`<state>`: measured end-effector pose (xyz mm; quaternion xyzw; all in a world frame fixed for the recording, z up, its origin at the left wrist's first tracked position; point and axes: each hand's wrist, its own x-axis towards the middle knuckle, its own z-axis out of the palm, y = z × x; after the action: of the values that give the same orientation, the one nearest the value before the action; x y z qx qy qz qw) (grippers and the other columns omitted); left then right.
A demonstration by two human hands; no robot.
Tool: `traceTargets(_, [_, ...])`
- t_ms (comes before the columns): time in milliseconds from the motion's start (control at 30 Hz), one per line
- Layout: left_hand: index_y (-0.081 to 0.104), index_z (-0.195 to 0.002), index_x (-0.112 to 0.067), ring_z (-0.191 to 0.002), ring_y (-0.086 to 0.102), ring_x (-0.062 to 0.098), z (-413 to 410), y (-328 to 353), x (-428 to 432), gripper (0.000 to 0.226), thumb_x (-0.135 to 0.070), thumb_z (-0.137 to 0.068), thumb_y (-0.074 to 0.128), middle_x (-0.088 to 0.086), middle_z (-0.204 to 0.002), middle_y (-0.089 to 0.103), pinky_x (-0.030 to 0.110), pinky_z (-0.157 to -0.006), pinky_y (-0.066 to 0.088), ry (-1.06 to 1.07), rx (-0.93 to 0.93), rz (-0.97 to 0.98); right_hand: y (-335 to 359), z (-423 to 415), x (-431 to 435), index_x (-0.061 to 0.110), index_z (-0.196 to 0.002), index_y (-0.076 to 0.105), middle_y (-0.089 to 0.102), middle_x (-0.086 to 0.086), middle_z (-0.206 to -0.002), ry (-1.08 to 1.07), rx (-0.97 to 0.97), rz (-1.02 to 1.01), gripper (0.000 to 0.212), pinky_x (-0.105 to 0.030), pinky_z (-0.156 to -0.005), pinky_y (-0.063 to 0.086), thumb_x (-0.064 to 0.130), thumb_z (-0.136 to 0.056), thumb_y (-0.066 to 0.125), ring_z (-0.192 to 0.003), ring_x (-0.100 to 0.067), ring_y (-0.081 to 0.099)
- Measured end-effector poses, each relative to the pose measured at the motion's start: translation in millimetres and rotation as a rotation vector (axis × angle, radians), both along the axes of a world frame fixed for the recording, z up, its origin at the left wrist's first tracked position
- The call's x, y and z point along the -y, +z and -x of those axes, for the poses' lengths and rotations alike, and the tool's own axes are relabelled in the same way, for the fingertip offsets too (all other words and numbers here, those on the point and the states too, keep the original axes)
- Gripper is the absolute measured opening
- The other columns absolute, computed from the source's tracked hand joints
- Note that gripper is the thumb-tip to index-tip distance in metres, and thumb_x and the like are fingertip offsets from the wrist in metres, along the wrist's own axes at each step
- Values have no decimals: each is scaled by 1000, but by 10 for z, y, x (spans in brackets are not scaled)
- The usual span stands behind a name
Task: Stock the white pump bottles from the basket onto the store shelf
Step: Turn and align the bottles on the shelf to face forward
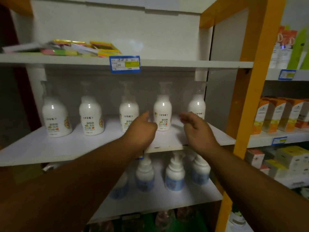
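1. Your left hand (142, 129) is loosely curled with nothing in its grip, thumb up, just in front of the third bottle (127, 113). Your right hand (197, 129) is spread open and empty, near the fifth bottle (197, 105).
2. Five white pump bottles stand upright in a row, spaced apart, on the middle shelf (50, 148); the fourth bottle (162, 113) sits between your hands. The basket is out of view.
3. The bottles look like smooth, glossy plastic: probably rigid and moderately heavy if full, and likely slippery.
4. Take each around its wide rounded body, below the narrow shoulder; the clear pump cap on top looks flimsy.
5. The shelf board is flat, white and slick-looking, so a nudged bottle may slide.
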<state>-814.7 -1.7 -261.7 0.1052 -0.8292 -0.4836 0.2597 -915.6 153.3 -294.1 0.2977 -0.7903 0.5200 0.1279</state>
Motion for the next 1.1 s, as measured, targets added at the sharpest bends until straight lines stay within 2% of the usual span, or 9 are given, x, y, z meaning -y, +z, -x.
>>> traceTargets(100, [50, -92, -19, -62, 46, 12, 60, 6, 75, 17, -3, -92, 44, -2, -75, 48, 26, -57, 42, -16, 122, -123, 166, 38, 206, 15, -145, 52, 56, -6, -146, 23, 116, -59, 43, -42, -116, 39, 11, -103, 42, -134, -23, 52])
traceTargets(200, [53, -72, -14, -60, 47, 18, 125, -26, 168, 28, 5, -91, 44, 5, -67, 50, 31, -68, 50, -51, 158, -309, 212, 88, 292, 10, -134, 60, 64, -11, -133, 38, 132, -242, 36, -41, -104, 47, 14, -104, 41, -118, -27, 61])
traceTargets(267, [57, -71, -12, -61, 48, 17, 185, -36, 225, 30, 8, -89, 43, 8, -72, 55, 34, -91, 51, -85, 176, -401, 215, 110, 331, 15, -133, 62, 67, -8, -131, 54, 124, -300, 37, -43, -106, 47, 17, -103, 40, -118, -27, 62])
traceTargets(400, [68, -91, -17, -92, 56, 18, 312, -38, 306, 31, 4, -91, 46, 9, -108, 66, 32, -102, 47, -129, 231, -464, 242, 159, 358, 25, -136, 61, 68, -4, -131, 67, 160, -349, 41, -45, -104, 50, 20, -102, 39, -114, -25, 64])
traceTargets(467, [67, -103, -20, -104, 60, 15, 345, -40, 341, 31, 2, -92, 48, 1, -116, 66, 29, -98, 52, -131, 267, -497, 239, 177, 365, 29, -138, 59, 68, -2, -131, 77, 163, -369, 43, -44, -102, 51, 19, -101, 41, -112, -24, 65])
traceTargets(533, [67, -98, -23, -110, 62, 15, 355, -39, 362, 26, -2, -94, 51, 0, -117, 65, 24, -90, 55, -131, 285, -526, 244, 177, 378, 32, -140, 56, 66, 1, -134, 90, 172, -379, 46, -40, -101, 51, 16, -99, 44, -115, -22, 64])
traceTargets(633, [66, -89, -27, -112, 61, 16, 366, -36, 364, 26, -5, -96, 52, 0, -113, 65, 28, -98, 52, -115, 301, -484, 242, 171, 394, 31, -145, 52, 63, 2, -140, 93, 185, -384, 50, -34, -98, 47, 12, -99, 44, -121, -22, 60])
traceTargets(800, [70, -100, -24, -101, 60, 23, 359, -25, 291, 32, -4, -87, 49, 15, -115, 70, 47, -105, 48, -123, 323, -262, 225, 162, 419, 30, -147, 50, 61, 2, -142, 93, 174, -374, 50, -30, -94, 43, 11, -101, 41, -123, -22, 59])
traceTargets(1100, [65, -123, -22, -95, 64, 22, 272, -26, 189, 47, -4, -83, 48, 4, -109, 71, 34, -90, 53, -110, 275, -35, 196, 116, 411, 25, -146, 49, 62, -3, -140, 101, 143, -354, 50, -29, -92, 43, 9, -100, 41, -120, -23, 60])
